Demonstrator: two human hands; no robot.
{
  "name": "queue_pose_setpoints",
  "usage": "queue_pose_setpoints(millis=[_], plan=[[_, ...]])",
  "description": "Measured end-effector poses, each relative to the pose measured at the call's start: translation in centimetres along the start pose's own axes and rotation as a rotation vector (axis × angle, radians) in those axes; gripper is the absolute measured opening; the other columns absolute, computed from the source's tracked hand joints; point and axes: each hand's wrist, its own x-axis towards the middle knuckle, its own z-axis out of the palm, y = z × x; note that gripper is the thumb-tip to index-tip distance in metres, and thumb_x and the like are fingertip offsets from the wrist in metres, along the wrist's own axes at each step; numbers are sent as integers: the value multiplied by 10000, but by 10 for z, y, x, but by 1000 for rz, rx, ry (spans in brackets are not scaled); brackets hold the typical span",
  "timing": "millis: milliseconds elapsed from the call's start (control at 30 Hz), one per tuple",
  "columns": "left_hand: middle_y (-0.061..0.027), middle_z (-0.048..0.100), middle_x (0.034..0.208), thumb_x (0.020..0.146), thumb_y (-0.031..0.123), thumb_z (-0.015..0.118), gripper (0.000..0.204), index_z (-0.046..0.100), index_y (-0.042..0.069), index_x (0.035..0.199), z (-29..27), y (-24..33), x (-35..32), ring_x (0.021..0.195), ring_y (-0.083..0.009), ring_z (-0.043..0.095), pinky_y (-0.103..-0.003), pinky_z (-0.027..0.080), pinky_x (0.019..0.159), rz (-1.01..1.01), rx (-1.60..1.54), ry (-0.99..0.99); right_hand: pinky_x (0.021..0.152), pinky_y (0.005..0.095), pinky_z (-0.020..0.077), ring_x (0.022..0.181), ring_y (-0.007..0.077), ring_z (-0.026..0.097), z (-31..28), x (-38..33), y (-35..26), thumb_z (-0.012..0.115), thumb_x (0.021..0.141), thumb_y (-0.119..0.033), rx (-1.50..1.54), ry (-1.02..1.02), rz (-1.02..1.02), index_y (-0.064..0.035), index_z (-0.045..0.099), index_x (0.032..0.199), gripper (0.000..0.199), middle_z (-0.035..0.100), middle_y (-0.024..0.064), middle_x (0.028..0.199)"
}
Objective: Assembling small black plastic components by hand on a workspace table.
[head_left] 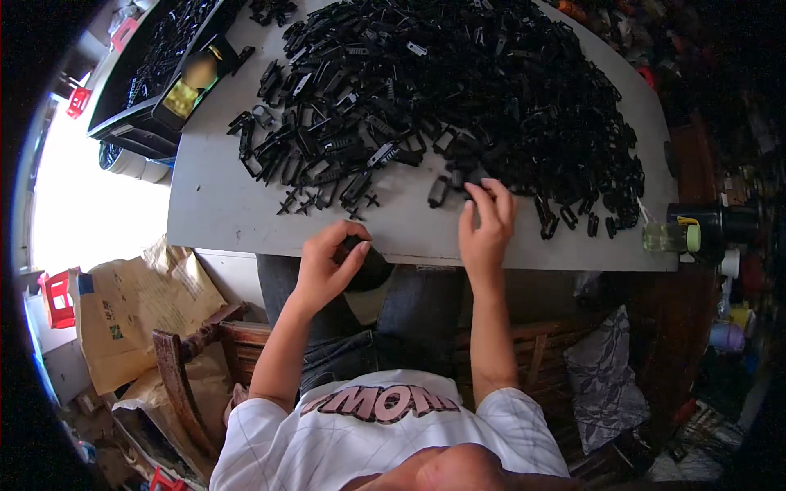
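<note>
My left hand (pixel 323 270) is at the table's near edge, thumb and fingers closed around a small black plastic part (pixel 353 244). Most of that part is hidden by the fingers. To the right, my right hand (pixel 489 225) is over the tabletop at the near side of a large heap of black plastic parts (pixel 458 74). Its thumb and forefinger pinch a dark plastic part (pixel 470 196), only partly visible. Just left of those fingertips lies a loose black rectangular part (pixel 438 191). Several small black cross-shaped pieces (pixel 305 203) are scattered on the table beyond my left hand.
The heap covers much of the grey table (pixel 221 180). A black bin (pixel 147 123) of similar parts stands at the far left. A clear bottle with a green lid (pixel 673 238) is by the right edge. Brown paper bags (pixel 143 315) and a wooden chair (pixel 184 385) are at left.
</note>
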Motion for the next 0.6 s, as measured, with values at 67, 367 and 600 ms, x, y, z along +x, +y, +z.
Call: queue_pose_setpoints(millis=[67,367,600], plan=[[-78,604,827,833,43,569,64,566,-4,877,-1,1,0,794,-149,557,-263,429,743,12,17,-3,788,342,457,934,272,539,3,1,-9,556,776,28,145,-18,-9,-8,631,958,200,542,122,1046],[-22,528,710,805,25,602,80,570,12,877,3,-2,2,538,-52,410,-199,325,482,162,-17,84,798,286,477,931,186,558,-15,-27,25,476,844,35,301,241,224,47,594,956,163,555,90,1014],[-22,540,710,803,25,595,88,570,16,887,5,-3,0,564,-72,433,-212,348,515,93,-14,60,783,279,469,899,166,551,-16,-37,38,467,856,25,484,261,408,29,587,934,143,562,83,1002]])
